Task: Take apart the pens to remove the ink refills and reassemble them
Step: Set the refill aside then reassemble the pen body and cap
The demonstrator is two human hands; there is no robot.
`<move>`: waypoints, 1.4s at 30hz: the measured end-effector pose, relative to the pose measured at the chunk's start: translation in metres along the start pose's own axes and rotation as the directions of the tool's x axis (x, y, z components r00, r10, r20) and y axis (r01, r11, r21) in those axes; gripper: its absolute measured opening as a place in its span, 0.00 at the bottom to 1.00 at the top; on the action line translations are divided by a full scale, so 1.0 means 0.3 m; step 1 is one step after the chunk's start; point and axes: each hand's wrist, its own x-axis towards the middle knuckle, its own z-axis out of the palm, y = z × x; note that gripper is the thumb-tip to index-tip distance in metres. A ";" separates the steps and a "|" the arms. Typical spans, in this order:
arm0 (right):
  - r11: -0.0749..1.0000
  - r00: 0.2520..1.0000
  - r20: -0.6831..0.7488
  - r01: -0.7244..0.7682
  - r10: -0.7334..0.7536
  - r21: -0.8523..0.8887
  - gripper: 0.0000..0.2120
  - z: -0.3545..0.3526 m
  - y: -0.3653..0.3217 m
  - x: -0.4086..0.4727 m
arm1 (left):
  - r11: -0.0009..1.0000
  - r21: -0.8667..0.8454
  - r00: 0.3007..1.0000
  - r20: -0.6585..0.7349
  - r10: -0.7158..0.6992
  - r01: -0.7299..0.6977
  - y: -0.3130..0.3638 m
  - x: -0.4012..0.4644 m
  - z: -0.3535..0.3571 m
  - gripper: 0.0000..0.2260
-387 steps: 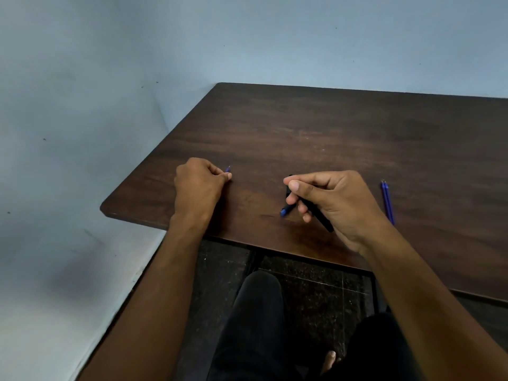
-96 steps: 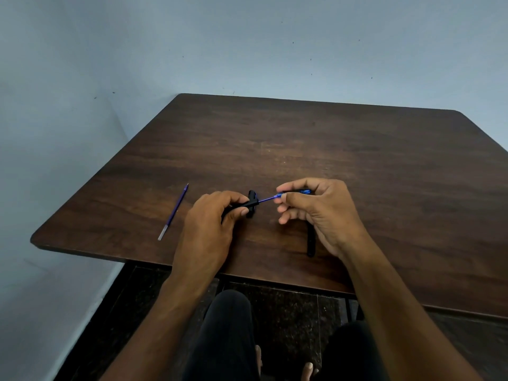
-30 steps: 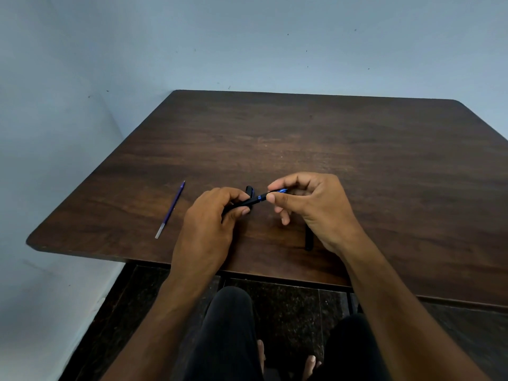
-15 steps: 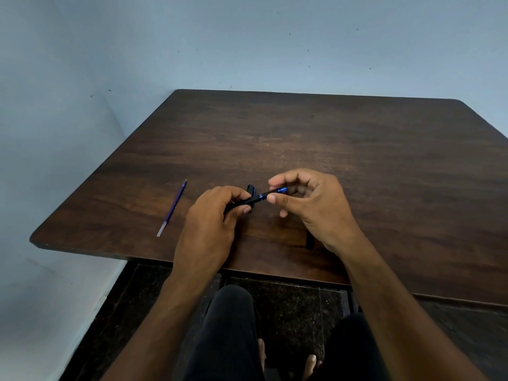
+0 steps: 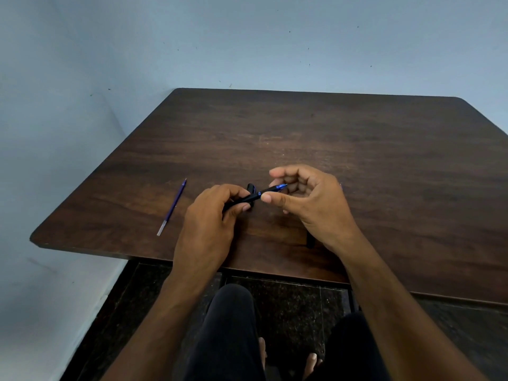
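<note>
My left hand [image 5: 209, 215] grips a black pen barrel [image 5: 246, 199] just above the table. The pen's blue tip section [image 5: 279, 187] points right into my right hand [image 5: 310, 199]. My right thumb touches the pen just behind that tip and the curled fingers sit behind it. The index finger is raised above the pen, apart from it. A loose blue ink refill [image 5: 172, 207] lies on the table to the left. A small black cap [image 5: 250, 187] lies on the table behind the pen. Another black pen part [image 5: 310, 242] shows under my right wrist.
The dark wooden table [image 5: 357, 138] stands in a corner of pale blue walls, with its front edge close to my knees. Its rounded left corner is just left of the loose refill.
The refill that showed between my hands 3.2 s ago has gone into the barrel. My right index finger has lifted off the tip. The loose refill on the left has not moved.
</note>
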 end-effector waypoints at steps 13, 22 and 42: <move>0.993 0.996 -0.086 0.004 -0.015 -0.118 0.07 0.012 0.000 0.005 | 1.000 0.013 1.000 0.000 0.016 -0.016 0.001 0.003 0.000 0.09; 0.999 1.000 -0.025 -0.004 0.003 -0.043 0.09 -0.003 0.013 0.003 | 0.999 0.023 1.000 0.011 0.024 -0.024 0.010 0.005 -0.004 0.10; 1.000 1.000 0.003 0.000 0.000 -0.021 0.09 -0.001 0.003 -0.002 | 1.000 -0.003 1.000 0.018 0.012 -0.012 0.015 0.003 -0.007 0.10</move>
